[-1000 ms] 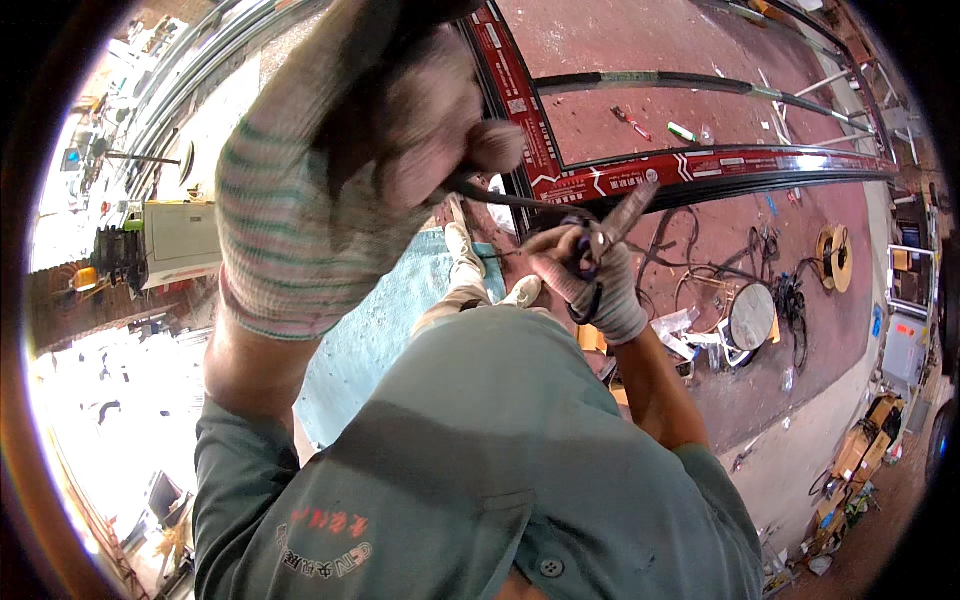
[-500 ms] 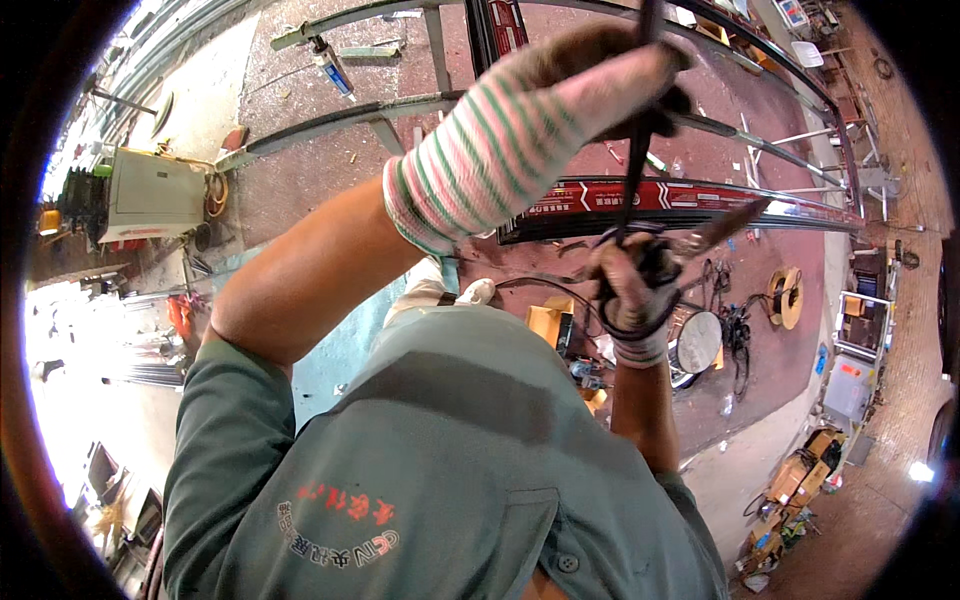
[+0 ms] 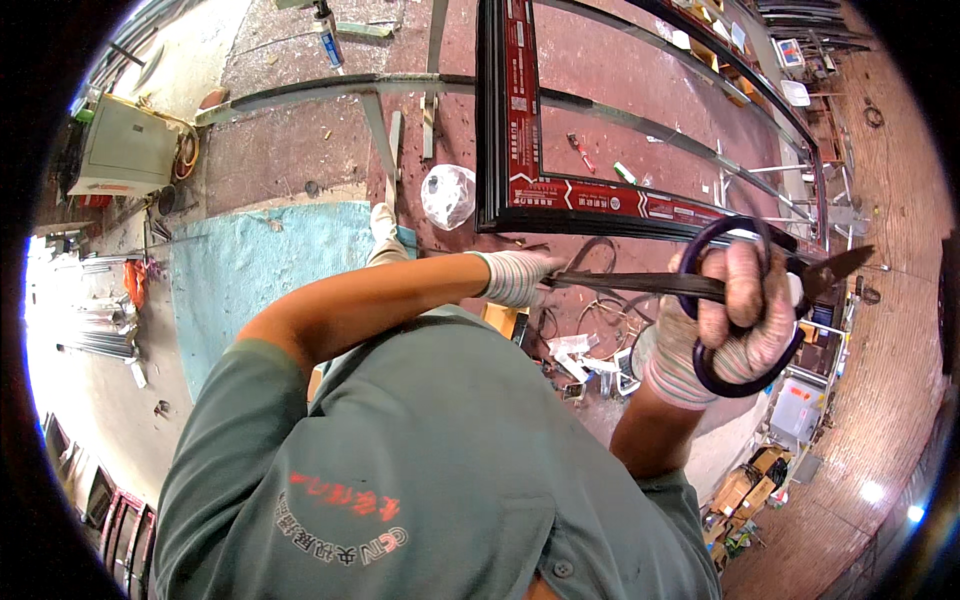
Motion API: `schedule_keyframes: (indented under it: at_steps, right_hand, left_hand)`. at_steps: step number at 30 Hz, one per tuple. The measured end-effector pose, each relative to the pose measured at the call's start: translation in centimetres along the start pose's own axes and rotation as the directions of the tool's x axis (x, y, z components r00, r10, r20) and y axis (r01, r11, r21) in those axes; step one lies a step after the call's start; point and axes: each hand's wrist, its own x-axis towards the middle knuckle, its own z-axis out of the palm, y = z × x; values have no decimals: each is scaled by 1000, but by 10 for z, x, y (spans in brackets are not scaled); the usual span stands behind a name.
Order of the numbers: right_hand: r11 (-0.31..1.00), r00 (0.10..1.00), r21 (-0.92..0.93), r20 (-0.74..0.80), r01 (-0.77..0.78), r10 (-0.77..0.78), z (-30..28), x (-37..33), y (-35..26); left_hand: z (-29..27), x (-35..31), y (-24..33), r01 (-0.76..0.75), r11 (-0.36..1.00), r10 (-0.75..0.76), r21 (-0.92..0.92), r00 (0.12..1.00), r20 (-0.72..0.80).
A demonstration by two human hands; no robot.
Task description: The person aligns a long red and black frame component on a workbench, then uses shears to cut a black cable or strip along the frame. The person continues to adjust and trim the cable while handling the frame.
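Strip (image 3: 645,283) looks pliable (light, too), best held near its ends: left hand (image 3: 522,277) pinches it, right hand (image 3: 742,312) clasps scissors (image 3: 832,275).

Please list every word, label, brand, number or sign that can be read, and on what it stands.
I won't copy wording, only say where it stands.
Green shirt: red marks above a curved line of print.
Red-faced frame: white print and a square code.
Blue-labelled bottle: print too small to read.
Cabinet: red marks, too small to read.
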Motion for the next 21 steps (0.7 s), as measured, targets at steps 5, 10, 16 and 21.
schedule_keyframes:
  at_steps: [5, 10, 16, 21]
  right_hand:
    - [989, 975, -139, -209, 46, -75, -1, -11, -53]
    - [936, 934, -349, -318, 44, -162, -60, -38, -147]
    - [687, 517, -721, -554, 93, -652, -156, -109, -313]
    - [696, 647, -713, -490, 87, -584, -240, -168, -450]
  left_hand:
    - [10, -29, -39, 3, 988, 18, 153, 991, -136]
    - [-39, -113, -39, 186, 975, -152, 123, 957, -248]
    - [-122, -266, -98, 571, 821, -500, -7, 713, -491]
    - [-176, -459, -216, 505, 754, -632, -420, 384, -673]
